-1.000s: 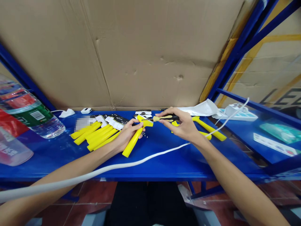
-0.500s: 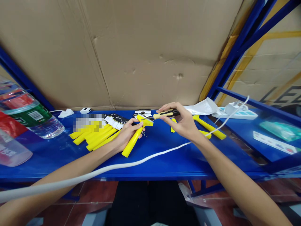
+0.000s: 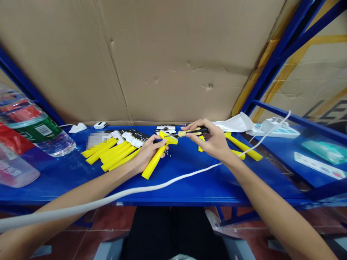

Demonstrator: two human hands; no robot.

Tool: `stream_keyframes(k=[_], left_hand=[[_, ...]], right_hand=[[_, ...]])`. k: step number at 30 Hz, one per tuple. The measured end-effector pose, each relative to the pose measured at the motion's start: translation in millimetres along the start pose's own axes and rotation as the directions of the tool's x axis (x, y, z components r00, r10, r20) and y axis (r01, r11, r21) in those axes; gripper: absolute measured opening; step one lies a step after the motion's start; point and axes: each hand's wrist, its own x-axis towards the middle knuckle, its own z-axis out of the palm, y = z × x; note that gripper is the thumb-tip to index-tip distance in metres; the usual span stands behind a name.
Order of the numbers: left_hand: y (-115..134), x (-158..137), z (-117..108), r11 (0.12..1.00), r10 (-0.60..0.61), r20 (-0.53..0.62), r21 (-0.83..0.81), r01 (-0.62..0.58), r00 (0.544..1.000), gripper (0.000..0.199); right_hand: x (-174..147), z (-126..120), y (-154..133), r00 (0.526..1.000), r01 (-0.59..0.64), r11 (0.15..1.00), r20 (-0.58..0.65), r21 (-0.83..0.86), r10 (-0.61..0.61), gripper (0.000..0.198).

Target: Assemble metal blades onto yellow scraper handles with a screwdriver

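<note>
A yellow plastic T-shaped handle [image 3: 152, 164] is held by my left hand [image 3: 146, 154], its head up and its grip slanting down toward me. My right hand [image 3: 219, 143] is closed around a black-and-yellow screwdriver [image 3: 201, 131], pointing left. The shaft's end meets the head of the yellow piece; how the tip is seated is too small to tell. Beneath my left fingers, a few small screws [image 3: 168, 153] lie on the blue table [image 3: 189, 186]. Several more yellow handles [image 3: 118, 151] lie left of that hand.
Black-and-white cards [image 3: 137, 137] lie behind the yellow pile. Other yellow pieces [image 3: 244, 146] rest at right. A white cable [image 3: 179, 178] crosses in front of both arms. Left stands a large water bottle [image 3: 46, 131]; far right, a power strip [image 3: 287, 132]. Cardboard [image 3: 168, 65] forms the back.
The screwdriver and the yellow handle keep almost the same position against each other. The whole view has shifted slightly; my right fingers have moved only a little on the screwdriver.
</note>
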Motion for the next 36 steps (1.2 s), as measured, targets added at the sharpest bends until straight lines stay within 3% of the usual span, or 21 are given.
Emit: stream_keyframes(k=[5,12,21,28,32,36], left_hand=[[1.8,-2.3,3.9,1.000,-0.015,-0.021,0.021,0.016,1.000,0.045],[1.0,-1.2,1.9,1.000,-0.010,-0.012,0.011,0.010,1.000,0.046],[1.4,-2.2,3.7,1.000,-0.014,0.008,-0.012,0.014,1.000,0.044],[1.6,-2.0,3.7,1.000,-0.003,-0.014,-0.007,0.003,1.000,0.045],[0.9,-0.9,2.5,1.000,0.003,-0.017,-0.008,-0.003,1.000,0.045],[0.1,-0.4,1.8,1.000,-0.003,-0.003,-0.011,0.003,1.000,0.046]], right_hand=[[0.2,-1.8,2.9,0.996,-0.039,0.984,-0.091,-0.172,0.023,0.013],[1.1,-2.3,-0.6,0.997,0.078,0.997,0.019,-0.024,-0.078,0.022],[-0.8,-2.8,-0.4,0.997,0.055,0.974,-0.045,-0.220,-0.066,0.016],[-1.5,-1.6,-1.5,0.994,0.092,0.992,0.061,-0.085,-0.087,0.027],[-1.5,-1.6,2.1,0.995,0.093,0.985,0.048,-0.144,-0.087,0.017],[-0.1,-2.8,4.0,0.998,0.053,0.968,-0.014,-0.244,-0.058,0.019]])
